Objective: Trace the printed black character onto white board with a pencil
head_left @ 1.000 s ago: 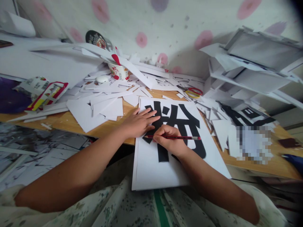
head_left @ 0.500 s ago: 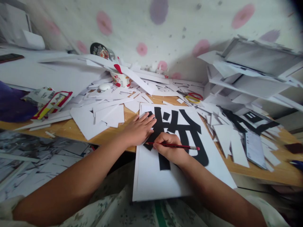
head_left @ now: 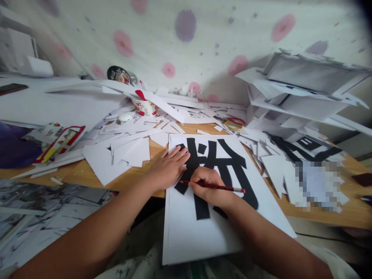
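A white sheet point(head_left: 186, 236) hangs partly over the table's front edge, bearing a large black character cut-out point(head_left: 202, 209). Fingers spread flat, my left hand point(head_left: 170, 166) presses on the left side of the black shape and the sheet. My right hand point(head_left: 210, 188) grips a red-and-black pencil point(head_left: 226, 187), held low and slanted. Its tip rests close to the lower-left stroke of the black shape, just beside my left hand. My right hand and forearm cover part of the character's middle.
White paper scraps point(head_left: 130, 151) litter the wooden table point(head_left: 316, 219). Red-and-yellow scissors point(head_left: 234, 124) lie behind the sheet. A paper cup point(head_left: 144, 107) stands at the back. Stacked white boards point(head_left: 305, 77) rise at right, near more black cut-outs point(head_left: 314, 155). A snack wrapper point(head_left: 59, 143) lies left.
The camera view has tilted slightly, so the scene sits lower in the picture. Both hands keep nearly the same places on the sheet, with the pencil tip still by the lower-left stroke.
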